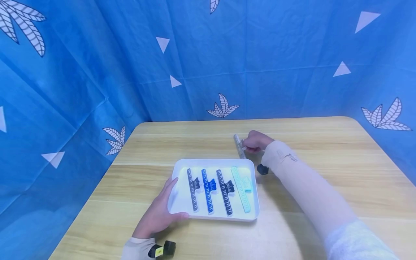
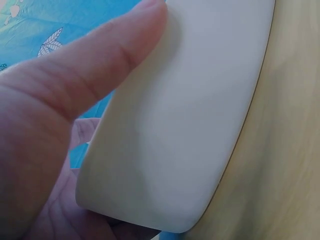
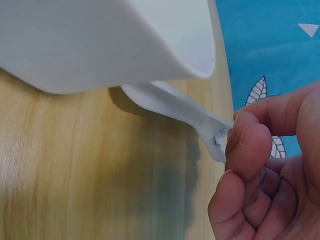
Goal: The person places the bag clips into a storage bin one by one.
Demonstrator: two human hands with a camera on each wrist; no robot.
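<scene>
My left hand (image 1: 162, 213) grips the near left corner of a white tray (image 1: 224, 162); the left wrist view shows the thumb (image 2: 110, 60) along the outer wall of the tray. In the tray lie piano-key clips side by side: a dark one (image 1: 191, 189), a blue one (image 1: 207, 191), a black one (image 1: 224, 193) and a mint-green one (image 1: 240, 189). Just beyond the tray's far right corner, my right hand (image 1: 255, 141) pinches a whitish clip (image 1: 239, 146) by its handle. Seen from the right wrist, that clip (image 3: 172, 107) is partly hidden behind the tray.
A wooden table (image 1: 325, 155) carries everything. Behind it and along the left hangs a blue curtain (image 1: 276, 54) with white leaves and triangles. Black wrist devices show at the left cuff (image 1: 136, 247) and beneath the right sleeve (image 1: 302, 187).
</scene>
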